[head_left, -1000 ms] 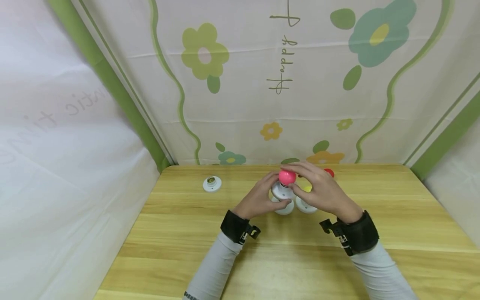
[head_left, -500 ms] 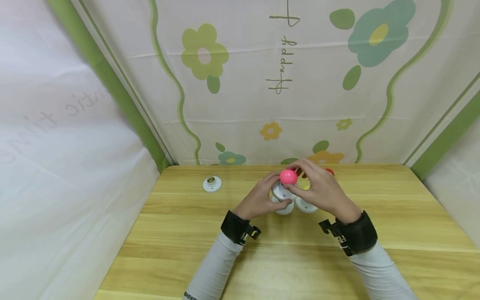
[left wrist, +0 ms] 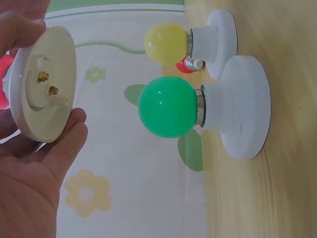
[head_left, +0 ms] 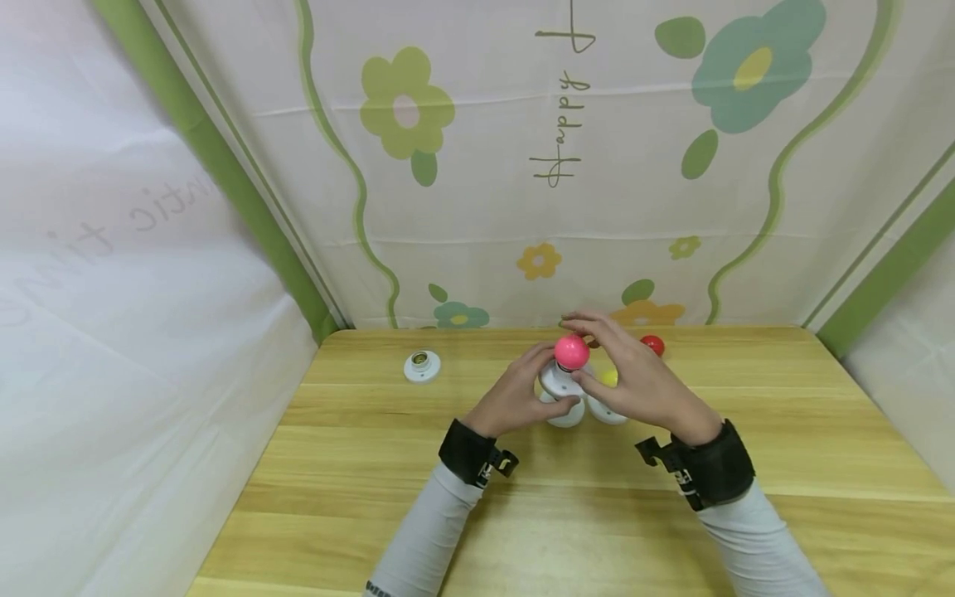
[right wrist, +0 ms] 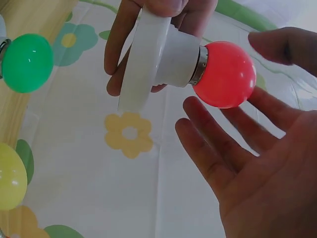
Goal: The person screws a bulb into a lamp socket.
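where right fingers (right wrist: 204,154) curve, pink bulb (right wrist: 225,74) between them and thumb (right wrist: 280,45)

Pale grey sleeves (head_left: 761,543), black wristbands (head_left: 718,470) with white markings (head_left: 683,478).

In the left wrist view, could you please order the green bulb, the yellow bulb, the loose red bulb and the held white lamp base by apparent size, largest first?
1. Held white lamp base
2. Green bulb
3. Yellow bulb
4. Loose red bulb, partly hidden
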`<state>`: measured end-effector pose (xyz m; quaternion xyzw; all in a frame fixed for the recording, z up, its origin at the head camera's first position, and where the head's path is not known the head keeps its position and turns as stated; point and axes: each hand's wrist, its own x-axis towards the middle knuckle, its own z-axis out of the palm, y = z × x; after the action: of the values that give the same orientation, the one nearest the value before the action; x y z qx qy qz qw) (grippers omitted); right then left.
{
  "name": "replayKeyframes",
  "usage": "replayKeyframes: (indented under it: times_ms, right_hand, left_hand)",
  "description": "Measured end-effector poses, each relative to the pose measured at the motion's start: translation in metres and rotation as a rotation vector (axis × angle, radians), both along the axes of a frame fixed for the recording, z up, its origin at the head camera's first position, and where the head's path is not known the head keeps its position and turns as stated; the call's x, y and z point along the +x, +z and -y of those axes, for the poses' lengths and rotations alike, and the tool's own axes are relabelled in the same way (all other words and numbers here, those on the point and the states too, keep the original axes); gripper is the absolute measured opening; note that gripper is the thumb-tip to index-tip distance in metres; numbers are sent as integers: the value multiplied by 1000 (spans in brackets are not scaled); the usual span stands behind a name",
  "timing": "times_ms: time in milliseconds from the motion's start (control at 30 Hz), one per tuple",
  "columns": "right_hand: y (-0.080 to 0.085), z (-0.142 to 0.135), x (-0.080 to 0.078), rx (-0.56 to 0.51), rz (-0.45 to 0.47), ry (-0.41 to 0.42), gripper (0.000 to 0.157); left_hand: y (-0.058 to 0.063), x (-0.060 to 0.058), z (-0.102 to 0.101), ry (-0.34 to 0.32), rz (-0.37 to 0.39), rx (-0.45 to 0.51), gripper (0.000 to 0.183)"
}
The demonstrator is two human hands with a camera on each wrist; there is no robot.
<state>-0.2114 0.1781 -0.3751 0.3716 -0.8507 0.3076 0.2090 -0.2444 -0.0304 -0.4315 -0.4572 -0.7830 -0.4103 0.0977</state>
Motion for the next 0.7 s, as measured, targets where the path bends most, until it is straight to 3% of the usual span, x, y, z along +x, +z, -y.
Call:
replayKeyframes:
  times_ms: [200,467,700]
  right_hand:
    - [0,-1,0,23,-43,29,51]
    - [1,-1,0,8,-81,13,45]
    - [0,0,-1,0,-101,-50,42]
  left_hand:
    - [24,20,-1,-20,-4,66,66]
    - [23,21,-2,-36,-12,65,65]
    - [22,21,-3,-37,-8,60,64]
